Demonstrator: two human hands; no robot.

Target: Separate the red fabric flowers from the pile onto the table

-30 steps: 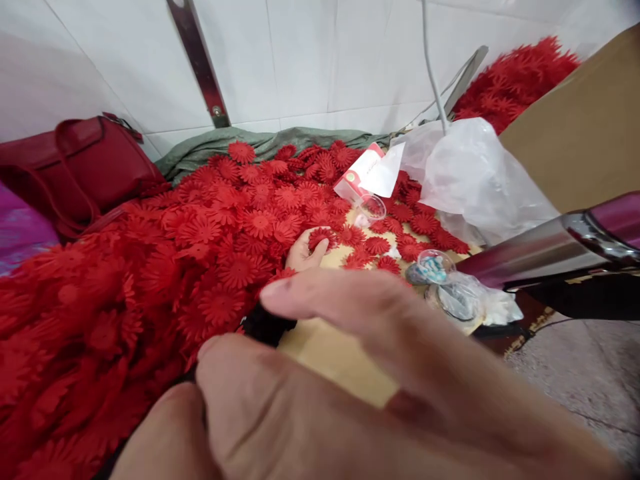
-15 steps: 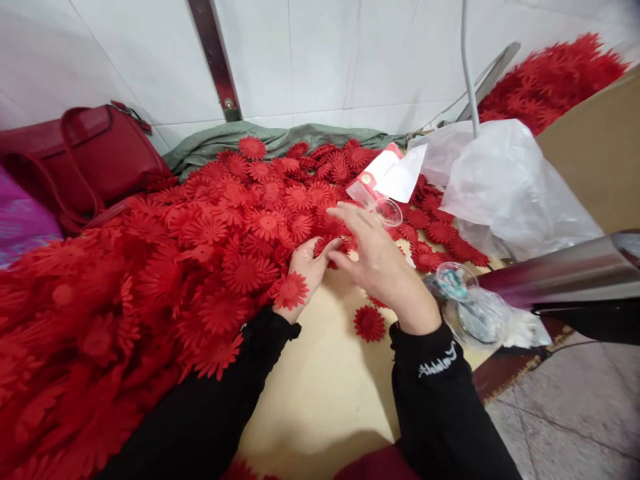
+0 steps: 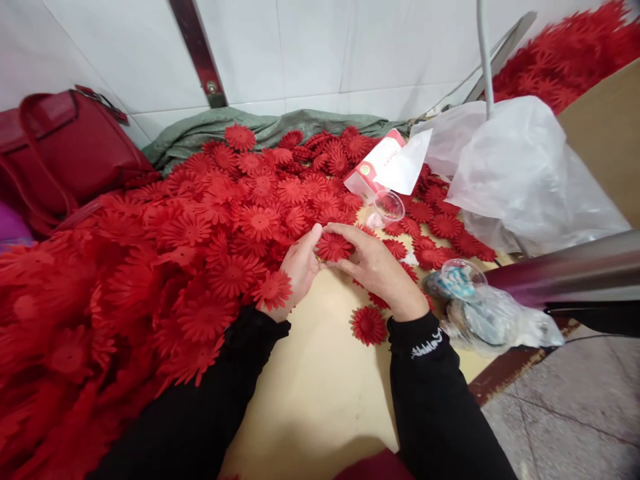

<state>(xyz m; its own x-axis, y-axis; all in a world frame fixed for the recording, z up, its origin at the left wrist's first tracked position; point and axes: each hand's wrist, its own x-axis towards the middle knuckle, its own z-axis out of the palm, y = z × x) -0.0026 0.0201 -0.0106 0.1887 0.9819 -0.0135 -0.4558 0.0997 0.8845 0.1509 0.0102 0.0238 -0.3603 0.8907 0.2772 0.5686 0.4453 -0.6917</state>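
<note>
A big heap of red fabric flowers [image 3: 210, 220] covers the left and middle of a cream tabletop [image 3: 320, 387]. My left hand [image 3: 297, 270] and my right hand [image 3: 375, 267] meet at the heap's near edge. Both pinch one red flower [image 3: 333, 247] between their fingertips. Both arms wear black sleeves. A loose red flower [image 3: 369, 325] lies on the table just beside my right wrist.
A red handbag [image 3: 65, 153] stands at the back left by the white tiled wall. A clear plastic bag [image 3: 520, 173], a small clear cup [image 3: 389, 208], a red-and-white packet [image 3: 387, 167], a cardboard box [image 3: 605, 133] and a metal tube [image 3: 565, 267] sit at the right.
My right hand dropped away from the camera down to the heap, then closed with my left hand on one flower. The view shifted slightly.
</note>
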